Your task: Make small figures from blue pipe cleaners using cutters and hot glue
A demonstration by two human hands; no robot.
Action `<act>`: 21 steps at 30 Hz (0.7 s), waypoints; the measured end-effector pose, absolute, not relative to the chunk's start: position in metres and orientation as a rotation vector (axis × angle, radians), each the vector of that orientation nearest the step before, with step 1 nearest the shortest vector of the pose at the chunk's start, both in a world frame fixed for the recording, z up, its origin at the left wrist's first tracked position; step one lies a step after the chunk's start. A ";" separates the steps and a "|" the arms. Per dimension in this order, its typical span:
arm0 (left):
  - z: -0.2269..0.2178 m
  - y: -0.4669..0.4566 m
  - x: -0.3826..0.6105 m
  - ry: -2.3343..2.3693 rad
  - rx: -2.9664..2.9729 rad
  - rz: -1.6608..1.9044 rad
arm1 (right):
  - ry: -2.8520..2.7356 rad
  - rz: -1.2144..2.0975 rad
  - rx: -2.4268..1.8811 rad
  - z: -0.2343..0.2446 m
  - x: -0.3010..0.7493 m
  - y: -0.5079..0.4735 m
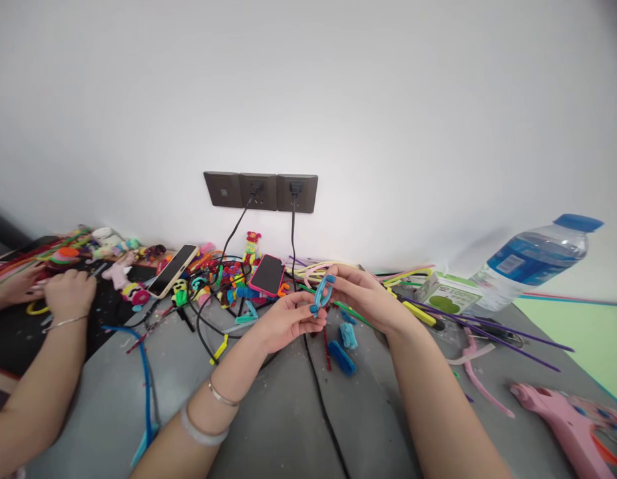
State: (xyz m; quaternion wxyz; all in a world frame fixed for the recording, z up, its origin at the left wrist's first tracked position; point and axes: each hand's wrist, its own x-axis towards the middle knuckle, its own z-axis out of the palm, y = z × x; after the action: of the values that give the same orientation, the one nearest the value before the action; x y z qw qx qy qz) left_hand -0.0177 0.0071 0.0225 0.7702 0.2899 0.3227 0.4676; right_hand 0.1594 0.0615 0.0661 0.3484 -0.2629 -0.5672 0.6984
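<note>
A light blue pipe cleaner [320, 294], bent into narrow loops, is held up over the middle of the table. My left hand [291, 322] pinches its lower end between thumb and fingers. From the right, my right hand [361, 298] grips its upper end with the fingertips. Just below my hands lie a dark blue pipe cleaner bundle [341, 358] and a light blue one [347, 334]. A dark red tinsel stem [327, 349] rests beside them.
A black cable [321, 399] crosses the grey table. Behind are phones [267, 275] and several fuzzy figures [251, 247]. At right stand a tissue box [448, 293], a water bottle [535, 259] and a pink glue gun [562, 419]. Another person's hands [68, 296] work at left.
</note>
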 end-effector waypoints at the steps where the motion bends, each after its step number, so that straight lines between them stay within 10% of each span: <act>1: 0.022 0.007 -0.018 0.704 0.628 1.004 | -1.480 1.788 -0.687 0.065 0.158 0.062; 21: 0.020 0.008 -0.020 0.742 0.655 0.903 | -1.549 1.736 -0.812 0.063 0.153 0.061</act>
State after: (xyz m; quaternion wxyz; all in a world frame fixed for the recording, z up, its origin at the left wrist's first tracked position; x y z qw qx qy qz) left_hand -0.0195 0.0076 0.0197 0.7839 0.3035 0.3439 0.4184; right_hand 0.1533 0.0608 0.0630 0.3323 -0.3107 -0.5928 0.6645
